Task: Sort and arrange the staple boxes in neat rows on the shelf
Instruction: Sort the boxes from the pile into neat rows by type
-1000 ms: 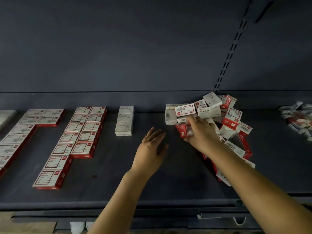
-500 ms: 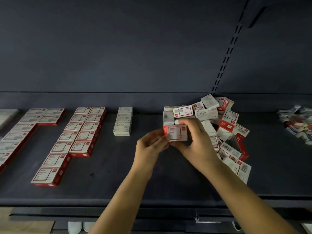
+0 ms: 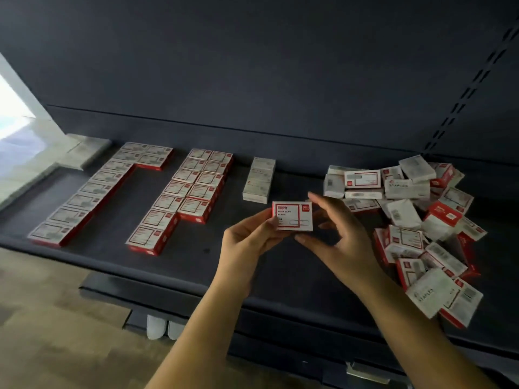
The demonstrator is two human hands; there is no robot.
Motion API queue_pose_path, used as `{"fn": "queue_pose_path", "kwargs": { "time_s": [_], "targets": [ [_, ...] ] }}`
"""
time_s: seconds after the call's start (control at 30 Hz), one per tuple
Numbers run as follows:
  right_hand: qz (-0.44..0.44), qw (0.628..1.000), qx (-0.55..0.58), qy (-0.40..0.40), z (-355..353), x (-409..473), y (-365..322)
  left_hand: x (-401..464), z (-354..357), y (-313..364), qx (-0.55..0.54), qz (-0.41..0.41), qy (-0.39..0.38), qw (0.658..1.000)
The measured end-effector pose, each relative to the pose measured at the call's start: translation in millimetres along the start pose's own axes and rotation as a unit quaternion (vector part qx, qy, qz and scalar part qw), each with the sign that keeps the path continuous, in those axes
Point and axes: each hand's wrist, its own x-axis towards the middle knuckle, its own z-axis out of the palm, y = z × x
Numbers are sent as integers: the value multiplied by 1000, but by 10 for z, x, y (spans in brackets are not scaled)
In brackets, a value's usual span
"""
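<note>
Red-and-white boxes on a dark shelf.
The held staple box (image 3: 292, 216) is white with a red border; the shelf (image 3: 174, 265) is charcoal.

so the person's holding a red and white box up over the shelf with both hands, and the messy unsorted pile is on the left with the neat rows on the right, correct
Not quite: the sides are swapped. The head view shows the messy pile on the right of the shelf and the neat rows on the left. The rest holds: the left hand and right hand both hold a red and white box above the shelf.
</note>
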Motion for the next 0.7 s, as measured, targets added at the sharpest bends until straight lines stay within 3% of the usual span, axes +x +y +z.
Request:
{"fn": "queue_pose_path", "kwargs": {
  "time_s": [0.37, 0.5, 0.6, 0.7],
  "targets": [
    [-26, 998, -59, 4, 964, 339, -608, 84, -1099, 650, 7, -2, -20, 1000],
    [1, 997, -76, 11, 1348, 356, -731, 157, -1536, 802, 80, 23, -40, 996],
    [43, 995, -87, 21, 1574, 287, -726, 250, -1897, 815, 257, 112, -10, 960],
    [90, 990, -109, 31, 1753, 194, -695, 347, -2234, 821, 428, 201, -10, 881]
  ]
}}
